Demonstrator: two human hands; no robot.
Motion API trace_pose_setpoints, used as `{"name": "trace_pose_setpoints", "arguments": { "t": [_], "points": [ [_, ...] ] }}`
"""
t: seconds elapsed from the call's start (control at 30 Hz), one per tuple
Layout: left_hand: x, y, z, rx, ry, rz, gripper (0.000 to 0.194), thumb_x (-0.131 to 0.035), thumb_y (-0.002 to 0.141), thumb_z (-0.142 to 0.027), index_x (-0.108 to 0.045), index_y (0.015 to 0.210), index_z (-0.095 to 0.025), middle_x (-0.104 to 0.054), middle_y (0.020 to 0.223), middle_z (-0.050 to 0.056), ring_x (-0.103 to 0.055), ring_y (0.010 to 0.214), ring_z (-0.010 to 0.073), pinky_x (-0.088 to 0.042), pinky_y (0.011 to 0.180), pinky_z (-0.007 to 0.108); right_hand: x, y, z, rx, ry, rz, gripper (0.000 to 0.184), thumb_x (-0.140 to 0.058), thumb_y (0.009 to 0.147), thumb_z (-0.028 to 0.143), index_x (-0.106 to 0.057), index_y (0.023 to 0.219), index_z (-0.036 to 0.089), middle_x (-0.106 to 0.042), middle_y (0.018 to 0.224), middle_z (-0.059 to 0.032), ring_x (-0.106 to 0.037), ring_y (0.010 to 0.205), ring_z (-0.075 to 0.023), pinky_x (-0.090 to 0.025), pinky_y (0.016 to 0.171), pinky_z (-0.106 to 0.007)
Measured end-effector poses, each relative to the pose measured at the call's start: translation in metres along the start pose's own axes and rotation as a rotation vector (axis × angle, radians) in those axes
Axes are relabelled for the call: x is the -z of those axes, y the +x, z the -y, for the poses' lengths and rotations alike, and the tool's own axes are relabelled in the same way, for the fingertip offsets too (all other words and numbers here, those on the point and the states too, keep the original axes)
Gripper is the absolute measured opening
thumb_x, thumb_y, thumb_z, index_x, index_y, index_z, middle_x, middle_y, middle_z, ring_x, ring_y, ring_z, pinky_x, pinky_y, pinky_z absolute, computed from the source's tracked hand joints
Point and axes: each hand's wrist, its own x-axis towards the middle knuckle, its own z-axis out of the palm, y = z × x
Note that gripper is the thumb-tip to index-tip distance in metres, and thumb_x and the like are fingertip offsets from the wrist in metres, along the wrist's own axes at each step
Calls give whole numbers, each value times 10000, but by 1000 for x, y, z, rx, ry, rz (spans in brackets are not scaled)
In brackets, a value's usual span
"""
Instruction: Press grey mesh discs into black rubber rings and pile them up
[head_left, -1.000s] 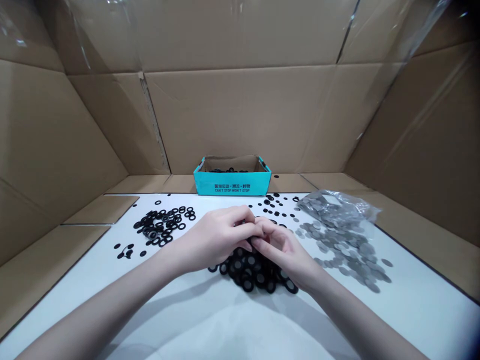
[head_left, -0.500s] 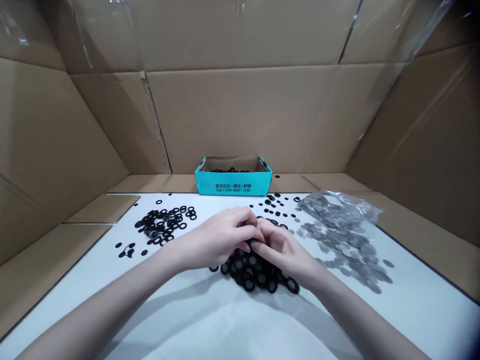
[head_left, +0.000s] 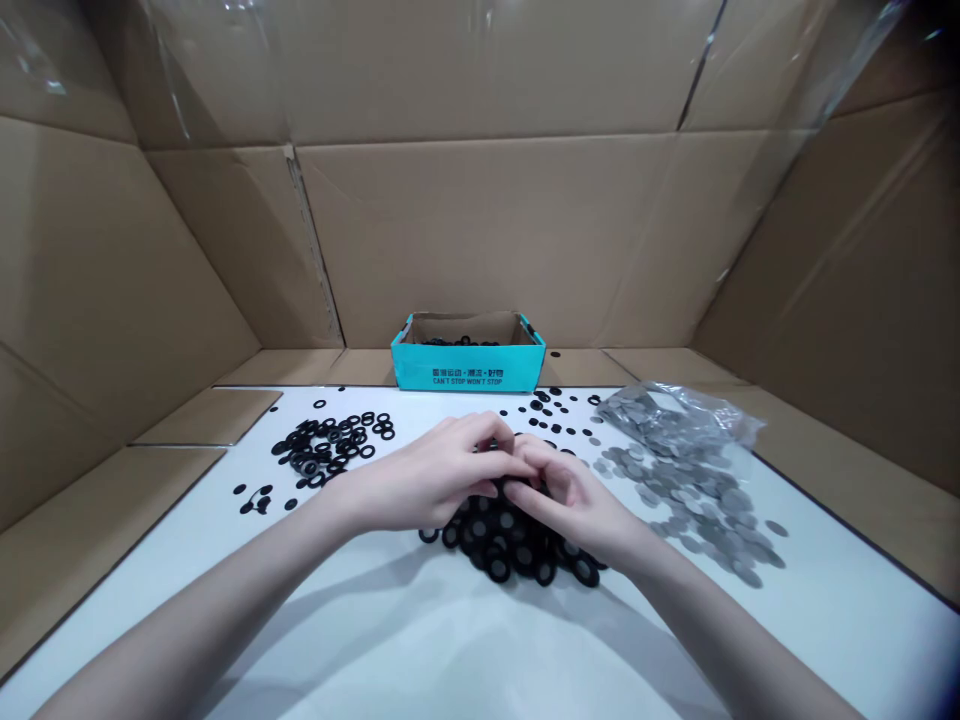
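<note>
**Two hands closed together over black ring heap**

Cardboard enclosure point(head_left: 480, 240) around the whole setup, clear plastic sheet across its upper part. White counter point(head_left: 825, 620) along its floor. At the counter's far edge, against the back wall, teal box point(head_left: 468, 368) with printed lettering, a few black rings visible inside. Left of centre, loose spread of black rings point(head_left: 326, 445), with a small cluster of black discs point(head_left: 255, 503) further left. Right of centre, gray metal washers point(head_left: 697, 510) fanned out in front of a crumpled plastic bag point(head_left: 675, 415), more washers inside it. Small black discs point(head_left: 547, 410) scattered between box and hands.

Front centre of the counter: heap of black rings point(head_left: 510, 540), thick and flat, partly under both hands. Left hand point(head_left: 427, 480) and right hand point(head_left: 574, 505) touching each other just above it. Fingers point(head_left: 487, 435) curled and narrow, tips meeting at the heap's top edge; anything pinched there hidden, so cannot tell. Little change against the earlier views: slight shift of the hands, heap in the same spot.
</note>
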Motion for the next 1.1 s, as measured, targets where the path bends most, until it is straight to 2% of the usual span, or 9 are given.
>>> {"name": "trace_pose_setpoints", "arguments": {
  "t": [0.13,0.2,0.33,0.47,0.6,0.73,0.87,1.03,1.1],
  "points": [
    [19,-11,16,125,-69,-64,386,-438,970,-229,-472,1354,-250,-502,1204,101,-497,1101,206,-438,950,353,15,1,-7,-2,-307,-124,85,-563,855,302,-576,809,231,-619,886,-51,-567,899,-229,-451,835,-403],
    [29,-20,29,241,-29,-78,365,-432,979,-330,-505,1325,-240,-494,1225,99,-512,1089,211,-438,936,352,23,1,-12,-68,-396,-88,90,-562,839,284,-562,769,228,-636,823,-44,-574,821,-226,-455,768,-398],
    [43,-38,57,492,67,22,384,-463,936,-440,-590,1209,-201,-548,1195,97,-575,1000,219,-459,829,305,32,1,-17,-167,-350,-1,51,-576,816,269,-557,802,224,-649,783,-34,-589,736,-202,-476,689,-363],
    [51,-54,79,697,79,152,434,-460,899,-500,-611,1173,-199,-618,1186,83,-601,1004,228,-454,795,274,33,0,-17,-149,-268,60,117,-643,786,286,-542,787,227,-632,760,-12,-574,687,-175,-485,647,-328],
    [53,-67,96,782,96,213,485,-448,873,-549,-617,1185,-219,-674,1123,67,-620,984,229,-451,799,274,26,1,-19,-85,-341,130,133,-662,792,294,-565,735,221,-638,748,-7,-570,707,-178,-466,649,-318],
    [51,-81,114,870,144,220,533,-445,840,-607,-630,1169,-230,-678,1134,69,-629,985,239,-449,794,274,18,2,-20,-36,-570,32,139,-709,746,261,-579,728,216,-620,728,-10,-555,709,-188,-426,637,-315],
    [51,-94,137,998,229,226,570,-452,819,-617,-617,1177,-205,-662,1173,106,-625,1009,269,-449,782,294,22,4,-15,-44,-561,-11,155,-677,781,311,-562,751,211,-614,760,-23,-548,698,-182,-426,626,-311],
    [45,-108,158,1153,331,300,495,-682,702,-534,-649,1062,-197,-681,1102,114,-623,1016,308,-468,774,325,34,3,-8,-20,-526,-106,209,-552,871,374,-567,733,218,-634,748,-33,-565,703,-187,-433,633,-320],
    [41,-112,163,1168,335,340,440,-697,756,-475,-635,1073,-175,-662,1108,105,-621,1006,273,-486,818,360,42,0,-8,-48,-549,-161,297,-521,889,413,-547,668,217,-625,694,-31,-558,669,-186,-422,612,-320]
  ]
}}
